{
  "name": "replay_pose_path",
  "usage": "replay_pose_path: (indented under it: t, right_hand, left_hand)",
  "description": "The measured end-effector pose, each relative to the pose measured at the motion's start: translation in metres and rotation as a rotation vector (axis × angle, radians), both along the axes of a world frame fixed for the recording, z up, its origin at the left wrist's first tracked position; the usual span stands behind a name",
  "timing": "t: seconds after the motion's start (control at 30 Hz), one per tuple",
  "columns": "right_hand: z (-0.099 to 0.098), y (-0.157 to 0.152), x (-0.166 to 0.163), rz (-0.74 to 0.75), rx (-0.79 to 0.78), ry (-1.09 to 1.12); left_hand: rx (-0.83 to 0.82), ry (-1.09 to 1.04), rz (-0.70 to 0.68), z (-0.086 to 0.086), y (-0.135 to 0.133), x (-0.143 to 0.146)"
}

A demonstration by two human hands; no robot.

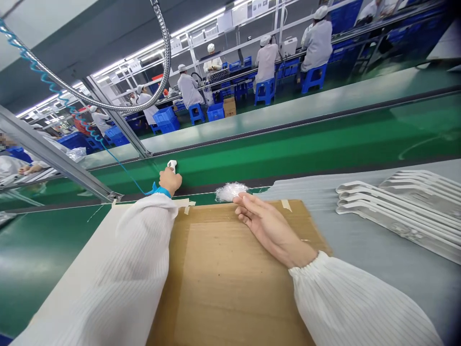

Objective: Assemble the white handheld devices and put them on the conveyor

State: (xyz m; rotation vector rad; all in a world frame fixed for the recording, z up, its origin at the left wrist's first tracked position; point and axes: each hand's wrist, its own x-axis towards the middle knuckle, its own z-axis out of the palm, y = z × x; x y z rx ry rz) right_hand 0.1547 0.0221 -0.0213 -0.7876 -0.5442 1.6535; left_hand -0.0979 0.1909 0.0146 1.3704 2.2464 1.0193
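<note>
White sleeves [118, 274] across a cardboard sheet [219, 278].
Left hand [170, 181] closed round small white part [172, 165]; right hand [268, 223] open, fingertips beside clear plastic wad [230, 191].

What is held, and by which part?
The left hand grips a small white part by its lower end. The right hand is open beside a clear plastic wad.

Left arm: stretched far forward, white-sleeved; left grip [170, 181] curled tight into a fist. Right arm: angled inward; right grip [264, 226] loose, fingers extended forward.
</note>
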Motion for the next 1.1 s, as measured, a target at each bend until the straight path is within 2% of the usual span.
replay_pose_path:
  t: [0.17, 0.3, 0.33, 0.47, 0.57, 0.8, 1.1]
  right_hand:
    - [0.002, -0.001, -0.001, -0.012, -0.014, -0.016]
    - [-0.003, 0.001, 0.0, -0.033, -0.033, -0.022]
    - [-0.005, 0.001, 0.0, -0.035, -0.033, -0.028]
    - [-0.008, 0.001, 0.002, -0.033, -0.011, -0.065]
    - [-0.004, 0.0, 0.003, -0.044, -0.055, -0.092]
    - [0.007, -0.004, 0.002, -0.038, -0.105, -0.125]
    - [0.008, -0.005, 0.004, -0.005, -0.12, -0.114]
  left_hand:
    - [0.014, -0.156, -0.15, -0.003, -0.048, 0.028]
    - [0.04, -0.238, -0.284, -0.023, -0.101, 0.061]
    - [0.058, -0.225, -0.304, -0.029, -0.112, 0.068]
    - [0.22, 0.106, -0.416, -0.044, -0.141, 0.087]
    - [0.228, 0.163, -0.477, -0.044, -0.147, 0.088]
    - [0.19, 0.114, -0.36, -0.04, -0.141, 0.08]
    - [0.147, 0.1, -0.322, -0.039, -0.141, 0.08]
